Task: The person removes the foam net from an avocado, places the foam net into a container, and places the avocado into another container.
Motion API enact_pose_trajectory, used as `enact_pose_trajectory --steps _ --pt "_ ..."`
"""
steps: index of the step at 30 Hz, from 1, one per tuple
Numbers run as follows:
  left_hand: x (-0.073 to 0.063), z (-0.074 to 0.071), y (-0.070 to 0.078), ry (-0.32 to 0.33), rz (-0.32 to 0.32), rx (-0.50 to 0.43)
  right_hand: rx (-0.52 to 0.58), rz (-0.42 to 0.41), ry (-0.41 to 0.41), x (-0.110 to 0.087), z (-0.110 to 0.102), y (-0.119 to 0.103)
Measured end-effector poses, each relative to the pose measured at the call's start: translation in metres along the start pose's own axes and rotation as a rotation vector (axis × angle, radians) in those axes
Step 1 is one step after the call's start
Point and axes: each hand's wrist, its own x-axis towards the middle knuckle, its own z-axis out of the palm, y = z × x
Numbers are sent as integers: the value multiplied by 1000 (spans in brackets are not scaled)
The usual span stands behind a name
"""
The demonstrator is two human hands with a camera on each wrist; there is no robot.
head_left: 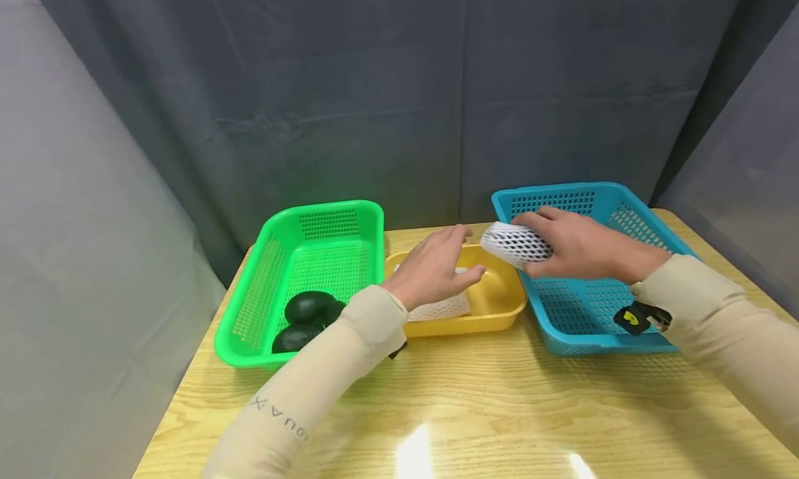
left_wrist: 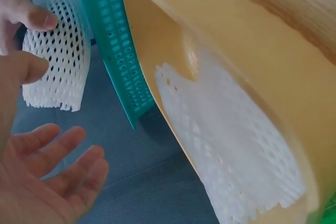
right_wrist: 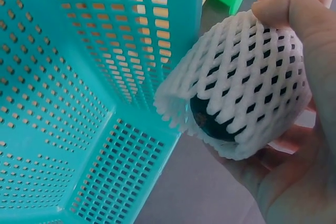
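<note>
My right hand (head_left: 577,243) grips a white foam net sleeve (head_left: 513,243) over the left rim of the blue basket (head_left: 577,346). In the right wrist view a dark green, avocado-like fruit (right_wrist: 212,121) shows through the sleeve's mesh and at its end. My left hand (head_left: 431,267) hovers above the yellow tray (head_left: 493,321), fingers spread and holding nothing. The left wrist view has its fingers (left_wrist: 68,145) just below the netted fruit. Flat white foam net sleeves (left_wrist: 226,140) lie in the tray, partly hidden by my left hand in the head view.
To the left stands a green basket (head_left: 227,337) with several dark fruits (head_left: 308,306) at its near end, some hidden behind my left forearm. All the containers sit on a wooden table (head_left: 449,389). Grey curtains (head_left: 406,105) hang behind and at both sides.
</note>
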Motion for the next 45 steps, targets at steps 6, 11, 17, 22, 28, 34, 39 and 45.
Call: enact_pose_trajectory --steps 6,11,17,22,28,34,39,45 --pt "-7 -4 4 43 40 -2 -7 -78 11 -3 -2 -10" --pt "-16 -6 6 62 64 -35 3 -145 25 -7 1 -17" --pt "-28 -5 7 47 109 -55 7 -209 51 -11 6 -23" --pt "-38 -4 6 55 142 -58 13 -230 50 -14 7 -29" --pt "-49 -3 4 59 134 -88 16 -250 39 -18 10 -38" --pt "-56 -1 2 75 159 -114 23 -277 29 -19 14 -45" --pt "-63 -1 2 65 163 -128 24 -294 14 -21 16 -51" --pt "-74 0 0 59 166 -127 34 -332 -30 -24 19 -60"
